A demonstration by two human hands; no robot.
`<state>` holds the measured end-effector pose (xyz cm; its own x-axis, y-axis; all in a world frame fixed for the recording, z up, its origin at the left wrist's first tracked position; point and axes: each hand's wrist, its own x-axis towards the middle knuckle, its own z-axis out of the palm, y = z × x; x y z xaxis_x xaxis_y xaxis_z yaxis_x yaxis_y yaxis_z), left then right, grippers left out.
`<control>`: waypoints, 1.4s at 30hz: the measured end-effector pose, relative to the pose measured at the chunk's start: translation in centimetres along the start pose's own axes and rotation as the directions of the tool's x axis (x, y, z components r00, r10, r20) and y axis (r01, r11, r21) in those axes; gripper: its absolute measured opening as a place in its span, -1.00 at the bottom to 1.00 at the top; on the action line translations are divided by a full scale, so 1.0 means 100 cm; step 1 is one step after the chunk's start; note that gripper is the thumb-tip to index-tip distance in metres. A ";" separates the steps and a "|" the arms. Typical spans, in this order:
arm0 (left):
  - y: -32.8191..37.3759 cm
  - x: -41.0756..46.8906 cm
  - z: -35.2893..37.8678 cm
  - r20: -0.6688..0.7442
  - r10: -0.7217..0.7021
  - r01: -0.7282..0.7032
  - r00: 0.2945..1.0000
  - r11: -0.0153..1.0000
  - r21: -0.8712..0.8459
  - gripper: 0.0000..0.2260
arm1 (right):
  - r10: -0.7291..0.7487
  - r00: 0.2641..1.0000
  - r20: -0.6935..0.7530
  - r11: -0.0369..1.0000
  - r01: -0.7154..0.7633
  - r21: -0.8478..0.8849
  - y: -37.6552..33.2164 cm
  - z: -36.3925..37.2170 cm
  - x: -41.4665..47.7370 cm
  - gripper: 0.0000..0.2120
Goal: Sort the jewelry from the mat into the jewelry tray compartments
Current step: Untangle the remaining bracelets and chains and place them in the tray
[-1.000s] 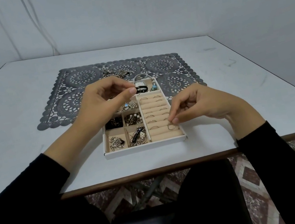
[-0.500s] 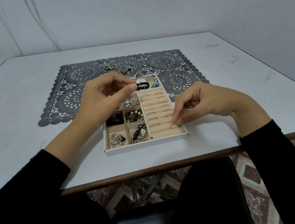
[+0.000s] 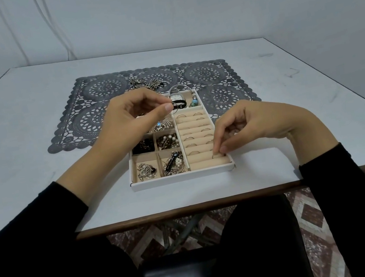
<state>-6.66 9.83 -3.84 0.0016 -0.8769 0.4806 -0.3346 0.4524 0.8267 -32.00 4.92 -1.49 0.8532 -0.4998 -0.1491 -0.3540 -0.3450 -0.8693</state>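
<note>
Right hand pinches a ring at the near-right slot of the jewelry tray; left hand above pinches an item too small to identify.

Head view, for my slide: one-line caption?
Right hand pinches a ring in the jewelry tray; left hand pinches a small piece.

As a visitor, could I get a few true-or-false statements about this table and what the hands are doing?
1. The right hand pinches a ring at the jewelry tray's ring rows. True.
2. The mat holds no jewelry. False: a chain lies on the mat behind the tray.
3. The left hand rests flat on the mat. False: it is raised over the tray, pinching a small piece.
4. A watch sits in the tray's far compartment. True.
</note>
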 end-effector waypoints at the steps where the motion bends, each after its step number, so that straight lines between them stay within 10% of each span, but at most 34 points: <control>1: 0.000 0.000 0.000 0.000 0.001 -0.001 1.000 1.000 0.002 -0.92 | 0.010 1.000 0.009 1.000 -0.010 -0.021 -0.002 0.000 0.001 -0.88; 21: 0.004 -0.001 0.001 0.006 -0.004 0.004 1.000 1.000 0.025 -0.89 | 0.084 0.996 0.013 0.963 -0.078 -0.260 -0.018 0.002 0.006 -0.90; 29: 0.005 -0.001 0.000 0.004 -0.009 0.009 1.000 1.000 0.007 -0.91 | -0.044 0.993 -0.108 0.998 0.050 0.049 0.003 -0.014 0.005 -0.76; 36: 0.009 -0.002 0.003 0.046 -0.005 0.005 0.999 1.000 -0.015 -0.92 | -0.041 0.743 -0.669 0.951 0.234 0.201 0.028 -0.022 0.024 -0.83; 42: 0.011 -0.006 0.005 0.115 0.046 -0.049 0.992 0.998 0.028 -0.91 | 0.021 0.535 -0.844 0.966 -0.228 -0.121 0.050 -0.014 0.035 -0.74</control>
<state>-7.49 10.72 -3.36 -0.1217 -0.8681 0.4812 -0.3601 0.4905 0.7936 -31.31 0.30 -5.67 0.1262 -0.9455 0.3001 -0.5826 -0.3155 -0.7490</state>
